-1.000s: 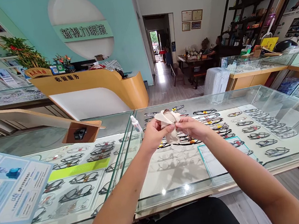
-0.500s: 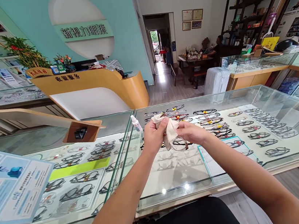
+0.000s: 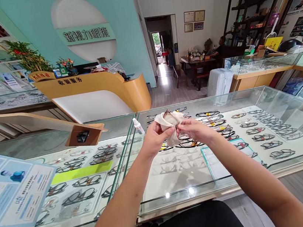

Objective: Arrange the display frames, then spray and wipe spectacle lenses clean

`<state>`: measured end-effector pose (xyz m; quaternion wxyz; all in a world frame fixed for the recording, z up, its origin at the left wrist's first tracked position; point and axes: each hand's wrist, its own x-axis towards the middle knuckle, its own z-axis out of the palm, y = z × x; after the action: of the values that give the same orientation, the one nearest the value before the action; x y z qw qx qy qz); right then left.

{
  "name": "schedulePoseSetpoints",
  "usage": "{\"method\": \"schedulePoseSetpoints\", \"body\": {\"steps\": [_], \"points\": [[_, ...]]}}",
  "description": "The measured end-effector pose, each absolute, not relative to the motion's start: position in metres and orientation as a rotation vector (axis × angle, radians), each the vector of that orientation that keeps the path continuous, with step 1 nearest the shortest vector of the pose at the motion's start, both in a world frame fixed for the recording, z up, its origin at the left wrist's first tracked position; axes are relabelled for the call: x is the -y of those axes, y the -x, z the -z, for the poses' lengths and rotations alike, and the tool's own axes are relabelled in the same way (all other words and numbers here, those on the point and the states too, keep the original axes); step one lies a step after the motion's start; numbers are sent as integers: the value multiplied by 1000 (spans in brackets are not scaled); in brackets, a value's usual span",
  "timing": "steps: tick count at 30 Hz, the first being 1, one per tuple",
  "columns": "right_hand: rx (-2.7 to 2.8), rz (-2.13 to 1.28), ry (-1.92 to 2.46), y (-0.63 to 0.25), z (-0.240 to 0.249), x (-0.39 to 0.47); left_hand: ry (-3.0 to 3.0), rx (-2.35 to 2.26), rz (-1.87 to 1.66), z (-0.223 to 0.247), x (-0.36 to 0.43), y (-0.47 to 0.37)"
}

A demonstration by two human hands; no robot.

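My left hand (image 3: pixel 153 138) is closed on a cream cleaning cloth (image 3: pixel 172 139), its thumb pressing the fabric against a pair of eyeglasses (image 3: pixel 187 137). One lens shows in the folds of the cloth; the other hangs below, near my right hand (image 3: pixel 195 129). The fingers of that hand pinch the glasses' frame near the middle. Both hands are held above a glass display case (image 3: pixel 176 196). Just left of them, a small white spray bottle (image 3: pixel 138 126) stands on the glass.
Rows of spectacle frames (image 3: pixel 255 130) lie inside the case. At left are a wooden stand (image 3: pixel 83 135) and a blue-and-white leaflet (image 3: pixel 13 187). Beyond stand a yellow counter (image 3: pixel 95 87) and a wrapped suitcase (image 3: pixel 220 85). A person (image 3: pixel 219 47) is by the far table.
The cloth has been spread wider and now cups one lens, which was covered before. My right hand has shifted slightly inward, and the glasses have turned a little.
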<state>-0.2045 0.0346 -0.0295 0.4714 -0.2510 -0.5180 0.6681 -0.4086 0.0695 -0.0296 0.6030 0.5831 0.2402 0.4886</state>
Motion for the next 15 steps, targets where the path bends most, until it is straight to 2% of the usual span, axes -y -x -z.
{"method": "schedulePoseSetpoints", "body": {"steps": [15], "points": [[1369, -1660, 644, 214, 39, -28, -1312, -691, -1356, 30, -55, 396]]}}
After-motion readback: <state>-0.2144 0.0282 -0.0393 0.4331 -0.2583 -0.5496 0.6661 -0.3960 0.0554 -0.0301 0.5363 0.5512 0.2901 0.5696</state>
